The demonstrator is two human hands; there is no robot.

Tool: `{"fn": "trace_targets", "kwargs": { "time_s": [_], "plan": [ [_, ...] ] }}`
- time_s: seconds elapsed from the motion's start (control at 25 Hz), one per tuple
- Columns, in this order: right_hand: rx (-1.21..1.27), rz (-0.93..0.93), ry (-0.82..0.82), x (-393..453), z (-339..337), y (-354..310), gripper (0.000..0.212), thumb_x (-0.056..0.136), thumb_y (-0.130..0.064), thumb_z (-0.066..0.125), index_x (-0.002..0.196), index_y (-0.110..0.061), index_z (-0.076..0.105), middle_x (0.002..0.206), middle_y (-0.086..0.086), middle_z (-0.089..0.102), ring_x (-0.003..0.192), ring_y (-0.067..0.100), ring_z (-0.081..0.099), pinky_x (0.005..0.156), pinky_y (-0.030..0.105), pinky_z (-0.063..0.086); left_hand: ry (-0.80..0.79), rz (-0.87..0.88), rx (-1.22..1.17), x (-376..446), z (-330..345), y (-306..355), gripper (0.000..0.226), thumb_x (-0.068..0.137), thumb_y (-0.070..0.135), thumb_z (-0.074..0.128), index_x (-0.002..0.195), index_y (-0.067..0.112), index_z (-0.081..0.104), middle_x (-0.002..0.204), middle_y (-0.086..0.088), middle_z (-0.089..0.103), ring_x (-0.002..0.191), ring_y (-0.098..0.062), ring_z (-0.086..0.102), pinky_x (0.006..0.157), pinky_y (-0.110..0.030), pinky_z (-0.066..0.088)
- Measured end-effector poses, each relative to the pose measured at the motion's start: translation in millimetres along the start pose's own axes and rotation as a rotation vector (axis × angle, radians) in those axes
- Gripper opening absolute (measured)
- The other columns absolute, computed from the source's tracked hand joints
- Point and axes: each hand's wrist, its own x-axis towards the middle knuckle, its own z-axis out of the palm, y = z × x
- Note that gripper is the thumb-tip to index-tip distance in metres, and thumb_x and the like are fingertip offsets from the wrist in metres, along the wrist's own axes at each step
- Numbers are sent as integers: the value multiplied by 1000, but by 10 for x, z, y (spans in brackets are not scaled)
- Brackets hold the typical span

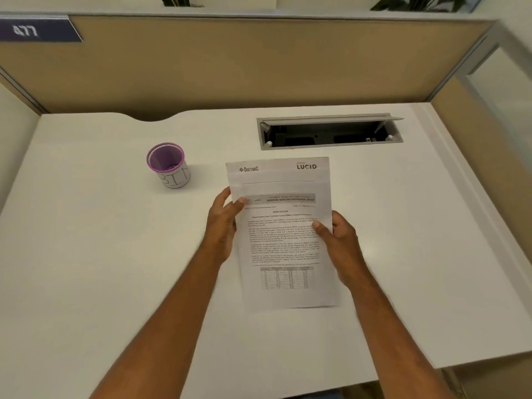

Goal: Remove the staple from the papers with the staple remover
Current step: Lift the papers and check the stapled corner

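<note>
Papers held in both hands, mid-desk

Papers (283,228) sat over the middle of the white desk (86,226), printed side up, headers at the far edge. Left hand (223,223) gripped the left edge, thumb on top near the grey banner, fingers curled behind. Right hand (336,237) pinched the right edge about halfway down, thumb on the text. Couldn't tell if the sheets touched the desk or were lifted. Staple too small to make out. Purple-rimmed cup (168,165) marked "BIN" stood far left of the papers. Open cable hatch (331,131) lay beyond them, toward the tan partition (230,67)
</note>
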Motion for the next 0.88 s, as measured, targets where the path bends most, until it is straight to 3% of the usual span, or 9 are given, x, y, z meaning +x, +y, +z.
{"fn": "trace_targets", "kwargs": {
  "time_s": [0.08, 0.16, 0.28, 0.44, 0.56, 0.64, 0.88],
  "plan": [
    [45, -58, 19, 15, 21, -222, 18, 101, -23, 64, 115, -33, 68, 108, -10, 79, 95, 13, 77, 74, 26, 62, -45, 125, 105, 2, 119, 321, 26, 100, 22, 62, 125, 22, 69, 120, -5, 77, 110, -27, 73, 98, -48, 58],
    [80, -108, 40, 29, 49, -425, 21, 101, -23, 63, 113, -38, 68, 110, -10, 78, 97, 12, 76, 75, 26, 62, -46, 260, 184, -89, 284, 598, 21, 102, 27, 58, 111, 36, 76, 112, 2, 80, 100, -19, 75, 86, -40, 62],
    [127, -196, 69, 31, 71, -672, 24, 97, -27, 65, 117, -42, 66, 114, -12, 76, 101, 10, 74, 78, 24, 61, -65, 457, 215, -250, 440, 904, 21, 103, 33, 57, 109, 42, 75, 108, 7, 79, 95, -15, 75, 71, -23, 60],
    [171, -276, 101, -41, 61, -805, 27, 93, -31, 67, 115, -45, 66, 112, -16, 75, 101, 5, 72, 76, 19, 60, -111, 607, 193, -433, 438, 1021, 21, 102, 32, 57, 114, 37, 72, 110, 8, 78, 99, -15, 74, 74, -22, 60],
    [121, -228, 126, -79, 105, -692, 28, 97, -16, 66, 115, -38, 63, 106, -14, 74, 100, 8, 71, 76, 21, 62, -139, 558, 234, -494, 361, 885, 23, 100, 31, 57, 119, 23, 68, 109, 3, 77, 99, -21, 74, 75, -31, 63],
    [105, -175, 122, -87, 145, -593, 31, 98, -8, 64, 120, -29, 61, 111, -6, 73, 106, 15, 69, 75, 22, 60, -123, 514, 266, -520, 337, 780, 30, 94, 39, 63, 116, 17, 66, 104, 2, 76, 96, -19, 72, 74, -29, 62],
    [173, -153, 147, -90, 223, -577, 33, 97, -4, 62, 121, -28, 61, 112, -1, 73, 104, 16, 69, 71, 21, 59, -103, 463, 267, -521, 322, 680, 23, 95, 33, 61, 115, 28, 71, 105, 2, 77, 99, -16, 72, 74, -24, 59]
  ]
}}
